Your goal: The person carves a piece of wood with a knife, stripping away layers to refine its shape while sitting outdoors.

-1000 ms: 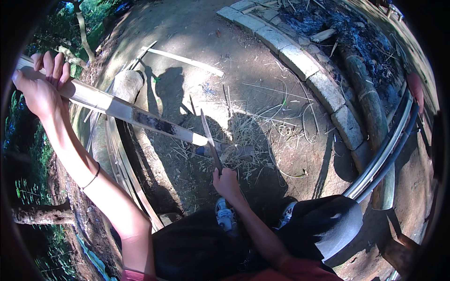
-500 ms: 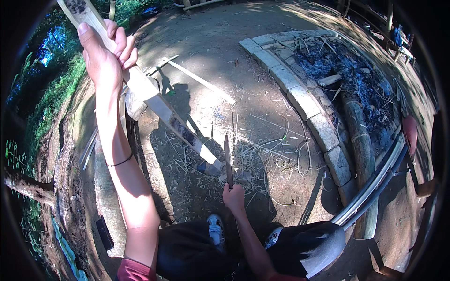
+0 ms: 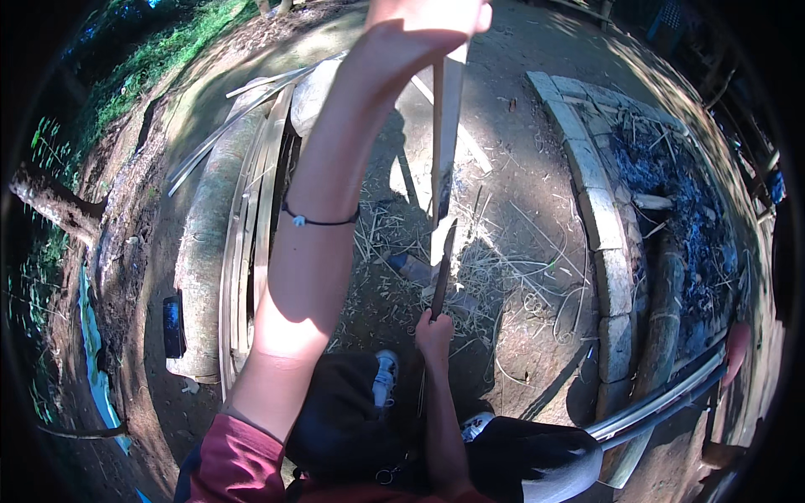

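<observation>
My left hand (image 3: pixel 429 15) is raised at the top edge, partly cut off, its fingers mostly out of view. From it a long split-bamboo slat (image 3: pixel 449 126) slants down, pale with dark patches. The slat's lower end comes down by a short wooden block (image 3: pixel 417 270) lying on the ground. Low in the middle, my right hand (image 3: pixel 433 335) is closed round the handle of a long knife (image 3: pixel 444 264). Its dark blade points up and away, overlapping the slat's lower part in this view; whether they touch I cannot tell.
Pale shavings (image 3: pixel 503 285) litter the dirt. Left lie a thick log (image 3: pixel 201 260) with a phone (image 3: pixel 173 325) on it, and several long strips (image 3: pixel 251 226). Right, a stone curb (image 3: pixel 616 285) borders ash (image 3: pixel 683 193), a pole (image 3: pixel 664 310) and pipes (image 3: pixel 662 407).
My left hand has swung right and up toward the top edge, bringing the slat nearly upright. The view has turned left. My right hand still holds the knife low down.
</observation>
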Action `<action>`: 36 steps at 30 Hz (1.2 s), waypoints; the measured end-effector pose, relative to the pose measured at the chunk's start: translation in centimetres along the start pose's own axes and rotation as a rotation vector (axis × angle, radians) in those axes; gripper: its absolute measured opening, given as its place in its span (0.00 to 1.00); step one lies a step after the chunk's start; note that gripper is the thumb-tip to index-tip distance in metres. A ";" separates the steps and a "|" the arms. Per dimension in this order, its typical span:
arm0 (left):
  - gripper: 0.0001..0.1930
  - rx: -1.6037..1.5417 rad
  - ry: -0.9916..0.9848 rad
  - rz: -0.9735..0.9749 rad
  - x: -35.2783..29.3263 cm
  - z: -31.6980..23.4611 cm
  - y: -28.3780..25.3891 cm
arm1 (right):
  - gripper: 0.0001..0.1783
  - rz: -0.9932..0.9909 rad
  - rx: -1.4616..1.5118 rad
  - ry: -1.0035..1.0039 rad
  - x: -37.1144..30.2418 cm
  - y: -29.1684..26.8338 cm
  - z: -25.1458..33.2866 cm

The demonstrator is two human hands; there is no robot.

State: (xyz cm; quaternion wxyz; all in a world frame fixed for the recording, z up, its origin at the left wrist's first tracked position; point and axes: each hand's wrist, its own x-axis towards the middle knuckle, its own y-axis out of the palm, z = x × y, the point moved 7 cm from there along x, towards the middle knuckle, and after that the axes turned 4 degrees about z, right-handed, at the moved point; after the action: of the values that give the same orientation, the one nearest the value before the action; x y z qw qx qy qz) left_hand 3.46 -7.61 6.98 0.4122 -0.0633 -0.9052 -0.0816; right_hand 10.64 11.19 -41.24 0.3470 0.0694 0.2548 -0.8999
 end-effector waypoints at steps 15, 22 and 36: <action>0.21 0.613 0.172 -0.440 4.8 2.0 1.0 | 0.21 0.066 0.073 0.237 3.0 0.8 -5.7; 0.26 0.678 0.179 -0.444 3.7 1.3 0.4 | 0.20 -0.022 0.050 0.059 1.4 -0.9 1.1; 0.37 0.369 -0.108 -0.285 1.9 1.1 0.0 | 0.21 0.128 0.305 0.389 1.2 -6.6 -5.4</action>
State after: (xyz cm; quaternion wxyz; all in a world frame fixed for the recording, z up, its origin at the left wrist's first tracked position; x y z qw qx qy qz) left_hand 1.40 -7.29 7.64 0.3519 0.1373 -0.9254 0.0315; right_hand 5.13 17.36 -43.56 0.3331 0.3086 0.1734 -0.8739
